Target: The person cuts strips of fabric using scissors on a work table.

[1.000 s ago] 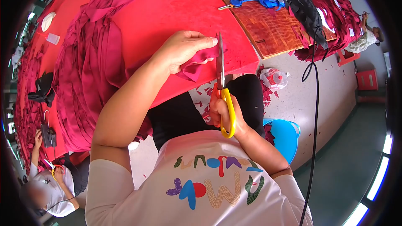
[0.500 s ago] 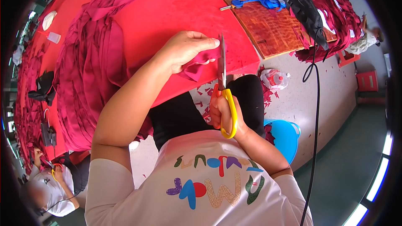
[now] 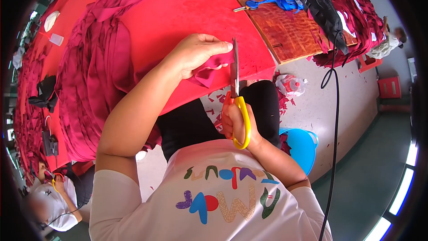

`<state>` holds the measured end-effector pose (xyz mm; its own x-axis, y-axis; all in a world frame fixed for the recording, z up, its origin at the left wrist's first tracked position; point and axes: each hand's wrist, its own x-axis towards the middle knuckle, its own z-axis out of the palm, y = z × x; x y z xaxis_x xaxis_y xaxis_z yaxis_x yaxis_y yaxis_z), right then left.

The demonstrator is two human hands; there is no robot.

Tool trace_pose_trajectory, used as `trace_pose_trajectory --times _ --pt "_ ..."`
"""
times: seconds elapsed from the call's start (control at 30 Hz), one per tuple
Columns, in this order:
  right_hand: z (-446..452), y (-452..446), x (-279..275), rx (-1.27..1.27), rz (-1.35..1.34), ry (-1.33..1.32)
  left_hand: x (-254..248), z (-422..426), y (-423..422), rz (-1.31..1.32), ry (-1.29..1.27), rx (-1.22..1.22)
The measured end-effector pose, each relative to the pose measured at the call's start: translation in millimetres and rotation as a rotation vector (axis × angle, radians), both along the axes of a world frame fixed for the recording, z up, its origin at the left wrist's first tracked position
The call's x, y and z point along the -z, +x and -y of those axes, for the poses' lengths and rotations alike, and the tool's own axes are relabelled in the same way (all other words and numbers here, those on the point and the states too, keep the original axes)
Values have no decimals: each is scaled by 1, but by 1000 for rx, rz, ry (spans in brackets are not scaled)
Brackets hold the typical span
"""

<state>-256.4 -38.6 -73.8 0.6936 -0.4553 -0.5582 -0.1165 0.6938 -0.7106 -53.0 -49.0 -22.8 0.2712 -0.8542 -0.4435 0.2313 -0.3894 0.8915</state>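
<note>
My left hand (image 3: 199, 56) pinches a dark red strip of fabric (image 3: 206, 76) above the front edge of the red-covered table (image 3: 178, 13). A short end of the strip hangs below the fingers. My right hand (image 3: 238, 122) is wrapped around the handles of a pair of scissors (image 3: 243, 120), one handle yellow and one orange. The blades point away from me, look nearly closed, and stand right beside the left fingertips. Whether fabric lies between the blades I cannot tell.
Long heaps of dark red fabric strips (image 3: 96, 89) cover the table's left. A wooden board (image 3: 285, 35) bears a blue lanyard (image 3: 285, 1) and black bag (image 3: 318, 9). A black cable (image 3: 335, 129) hangs at right, near a blue basin (image 3: 301, 149). Another person (image 3: 53, 201) sits lower left with scissors.
Very little differs. The scissors and my right hand have shifted slightly, and the blades look a touch closer together. My left hand keeps its pinch on the fabric.
</note>
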Motion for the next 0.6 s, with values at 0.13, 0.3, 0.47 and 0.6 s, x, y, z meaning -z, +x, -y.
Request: trace_pose_trajectory --times 0.13,0.3,0.47,0.6 --pt "0 0 0 -10 -14 -5 0 0 0 4 2 -2" --pt "-1 2 -6 0 -21 -25 0 0 -1 4 -2 -7" --pt "5 -9 -6 -5 67 -18 -2 -2 -2 -9 -13 -11" --pt "26 -27 -22 -22 -3 -377 -3 -10 4 117 -32 44"
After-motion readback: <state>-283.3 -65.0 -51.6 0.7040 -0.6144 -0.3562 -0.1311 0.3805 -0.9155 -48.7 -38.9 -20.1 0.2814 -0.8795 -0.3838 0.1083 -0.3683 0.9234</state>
